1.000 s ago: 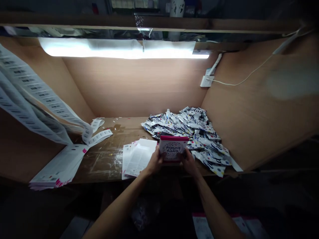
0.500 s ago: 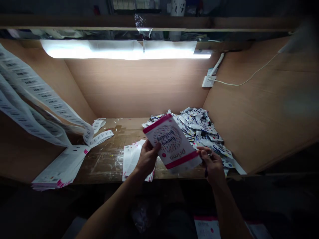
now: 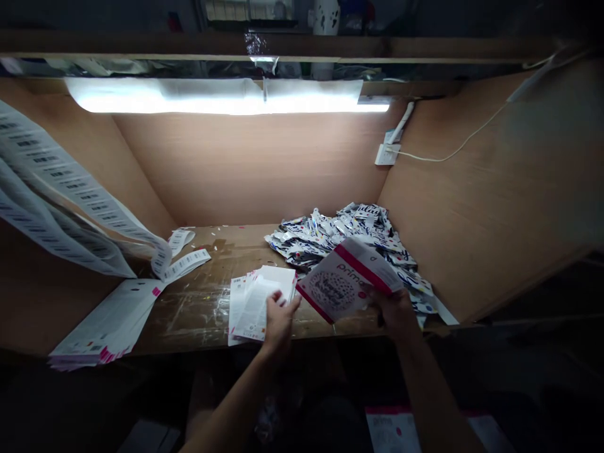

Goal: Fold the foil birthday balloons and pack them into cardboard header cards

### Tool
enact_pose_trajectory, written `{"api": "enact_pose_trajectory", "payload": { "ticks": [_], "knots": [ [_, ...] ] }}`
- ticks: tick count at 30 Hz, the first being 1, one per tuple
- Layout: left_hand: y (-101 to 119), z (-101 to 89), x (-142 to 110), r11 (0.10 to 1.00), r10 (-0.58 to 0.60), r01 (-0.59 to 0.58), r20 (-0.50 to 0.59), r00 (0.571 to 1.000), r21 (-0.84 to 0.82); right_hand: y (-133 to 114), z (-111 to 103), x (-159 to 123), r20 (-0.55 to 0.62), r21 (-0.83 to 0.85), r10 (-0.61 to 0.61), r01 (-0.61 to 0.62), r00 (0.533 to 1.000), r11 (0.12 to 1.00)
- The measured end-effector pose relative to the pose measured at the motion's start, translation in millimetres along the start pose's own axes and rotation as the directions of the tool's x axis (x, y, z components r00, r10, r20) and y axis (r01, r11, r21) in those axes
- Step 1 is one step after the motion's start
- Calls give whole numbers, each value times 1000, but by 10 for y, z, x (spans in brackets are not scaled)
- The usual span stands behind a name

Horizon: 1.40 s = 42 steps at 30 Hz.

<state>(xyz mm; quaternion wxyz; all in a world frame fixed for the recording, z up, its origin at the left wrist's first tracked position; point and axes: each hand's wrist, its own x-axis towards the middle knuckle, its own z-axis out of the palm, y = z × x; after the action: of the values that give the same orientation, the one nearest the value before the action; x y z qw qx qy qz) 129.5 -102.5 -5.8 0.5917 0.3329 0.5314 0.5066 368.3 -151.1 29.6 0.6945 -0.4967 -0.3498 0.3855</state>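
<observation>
**Speaker 1:** Packet (image 3: pixel 346 280) in the right hand (image 3: pixel 394 313): where is it, exactly?

**Speaker 2:** Up off the desk (image 3: pixel 198 314), tilted, with its printed face showing and a pink band along two edges. It sits between the stack of white printed sheets (image 3: pixel 262 302) and the heap of dotted sachets (image 3: pixel 342 233), close above the heap's front edge.

**Speaker 1:** And the fingers?

**Speaker 2:** The right fingers (image 3: pixel 383 303) are closed on its lower right edge, though the packet hides part of them, so I can't tell how many are on it. The left hand (image 3: pixel 279 324) is apart from it, its fingers (image 3: pixel 283 303) loosely open over the sheets. Whether they touch the paper, I can't tell.

**Speaker 1:** How would it handle?

**Speaker 2:** Light and thin, I'd guess, with enough stiffness to stay flat when held by one edge. The glossy film looks slippery, and a corner could bend.

**Speaker 1:** Best place to hold it?

**Speaker 2:** The pink-banded edge, I'd say, pinched flat between thumb and fingers. That band looks like the firmest part, and a pinch there leaves the printed face uncovered.
</observation>
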Motion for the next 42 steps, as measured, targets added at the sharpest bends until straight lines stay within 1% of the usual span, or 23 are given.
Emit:
{"api": "enact_pose_trajectory", "payload": {
  "ticks": [1,2,3,5,6,8,10,13,17,21,23,24,26,28,30,31,32,33,35,37,38,40,42],
  "knots": [
    [90,-48,69,982,169,-170,9,986,82,-93,-109,77,75,-53,4,0,997,999],
    [179,-67,121,933,324,-335,103,941,131,-167,-187,134,154,-113,7,11,988,994],
    [256,-57,155,874,426,-468,256,868,130,-216,-230,174,228,-178,6,36,974,983],
    [332,23,185,808,471,-586,541,697,52,-217,-227,211,377,-302,9,114,926,946],
    [323,77,193,806,451,-591,621,641,25,-167,-196,216,443,-345,23,147,896,927],
    [226,178,223,821,416,-571,673,611,11,17,-115,214,519,-375,72,151,852,914],
    [83,249,290,830,412,-558,652,637,21,248,-47,215,506,-356,117,84,854,931],
    [-57,309,425,854,398,-520,615,681,24,495,-6,228,408,-293,126,-1,904,956],
    [26,315,447,913,312,-409,669,674,-13,524,-6,127,396,-164,121,-59,910,985],
    [168,131,105,960,206,-280,730,651,-22,540,34,-290,405,-50,250,-252,880,967],
    [163,-41,-128,973,144,-231,721,678,23,615,64,-558,379,12,342,-373,860,928],
    [145,-141,-233,979,104,-195,696,710,52,656,73,-686,351,55,397,-442,848,895],
    [103,-365,-390,993,12,-81,603,798,88,720,69,-910,281,181,541,-598,793,781],
    [80,-608,-473,997,-69,39,478,876,71,732,38,-1098,219,320,694,-723,685,612],
    [80,-847,-508,993,-121,113,380,917,44,688,13,-1273,214,352,791,-800,574,485],
    [85,-956,-520,991,-134,130,342,930,36,651,14,-1360,228,307,805,-825,548,474],
    [89,-1054,-534,990,-142,138,313,939,36,608,29,-1445,246,233,798,-833,550,503],
    [91,-1138,-550,989,-148,141,291,945,43,564,61,-1521,271,137,771,-816,576,562],
    [78,-1263,-594,987,-157,145,267,951,64,486,171,-1624,315,-69,664,-681,678,729],
    [46,-1336,-643,985,-164,145,251,954,92,434,329,-1628,375,-253,501,-434,780,865],
    [25,-1357,-666,983,-172,150,246,954,105,418,417,-1593,422,-327,412,-289,807,900],
    [-18,-1382,-705,979,-188,162,242,952,124,404,593,-1478,539,-427,257,-4,802,904],
    [-51,-1394,-735,979,-183,153,251,951,136,403,747,-1357,628,-497,167,227,760,837]
  ]
}}
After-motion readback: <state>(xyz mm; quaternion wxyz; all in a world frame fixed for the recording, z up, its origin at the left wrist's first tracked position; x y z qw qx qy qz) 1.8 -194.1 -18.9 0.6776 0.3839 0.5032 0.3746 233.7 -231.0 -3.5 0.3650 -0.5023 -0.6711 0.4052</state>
